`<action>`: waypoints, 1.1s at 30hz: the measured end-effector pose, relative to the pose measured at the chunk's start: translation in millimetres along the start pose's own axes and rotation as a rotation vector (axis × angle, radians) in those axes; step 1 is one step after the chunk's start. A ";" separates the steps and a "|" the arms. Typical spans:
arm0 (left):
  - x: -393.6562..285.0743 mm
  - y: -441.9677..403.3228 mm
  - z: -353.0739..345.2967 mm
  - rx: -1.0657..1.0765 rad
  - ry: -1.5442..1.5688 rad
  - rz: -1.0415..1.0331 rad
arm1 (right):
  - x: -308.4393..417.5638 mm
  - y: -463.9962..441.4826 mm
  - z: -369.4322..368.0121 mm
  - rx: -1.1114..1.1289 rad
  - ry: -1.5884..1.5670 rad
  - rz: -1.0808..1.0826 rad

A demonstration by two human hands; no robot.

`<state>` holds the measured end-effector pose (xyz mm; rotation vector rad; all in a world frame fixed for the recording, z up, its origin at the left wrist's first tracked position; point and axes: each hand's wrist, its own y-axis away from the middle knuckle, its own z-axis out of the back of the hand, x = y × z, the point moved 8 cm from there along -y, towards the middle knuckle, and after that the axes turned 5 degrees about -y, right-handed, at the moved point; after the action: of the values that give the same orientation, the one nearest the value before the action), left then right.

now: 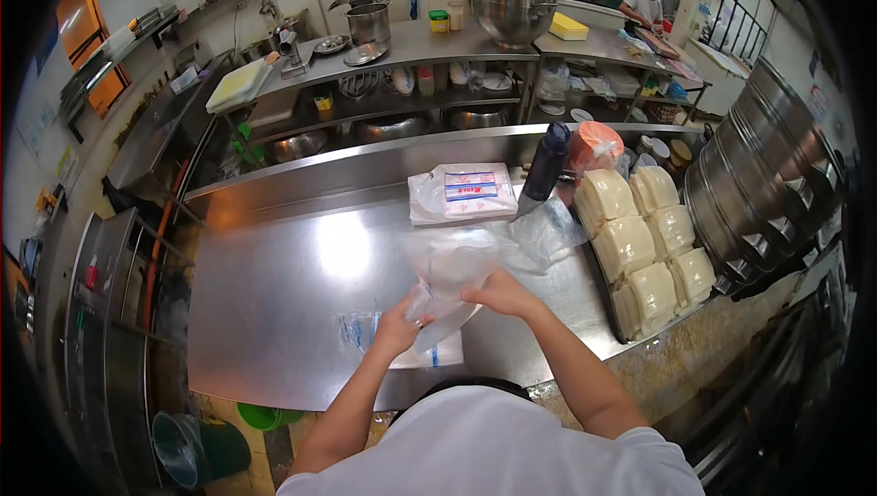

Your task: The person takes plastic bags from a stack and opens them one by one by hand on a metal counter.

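Above a steel table, a clear plastic bag is stretched between my two hands. My left hand grips its lower left side, fingers closed. On the other side, my right hand has its thumb and fingers closed on the bag. Beneath them lies a flat white stack with blue print, partly hidden by my hands and the bag. Left of it is crumpled clear plastic with blue marks. Beyond the bag sits a white package with a red and blue label.
To the right, a dark tray bears several plastic-wrapped pale stacks, with tall metal steamers beside it. A black bottle and an orange-red bag stand at the back. Two people work at the far counter.
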<state>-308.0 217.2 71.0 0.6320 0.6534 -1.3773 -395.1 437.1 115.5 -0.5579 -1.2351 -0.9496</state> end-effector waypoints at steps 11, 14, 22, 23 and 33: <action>-66.0 66.4 44.7 0.209 0.218 -0.073 | 120.9 92.4 -11.5 -0.105 0.066 0.248; -117.9 63.1 55.6 0.315 -0.005 -0.244 | 139.7 88.6 -27.7 -0.030 -0.021 0.339; -113.3 58.3 63.3 0.150 0.492 -0.132 | 105.2 95.3 -25.8 -0.138 -0.108 0.079; -117.0 56.8 64.0 0.091 0.570 -0.219 | 109.4 98.4 -21.8 -0.203 -0.032 0.108; -125.5 65.0 19.6 0.485 1.422 -0.127 | 75.8 104.3 -12.6 -0.408 -0.090 0.037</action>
<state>-252.2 292.4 178.6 2.0398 1.4777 -1.0252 -297.3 458.6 197.7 -0.9500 -1.1095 -1.1637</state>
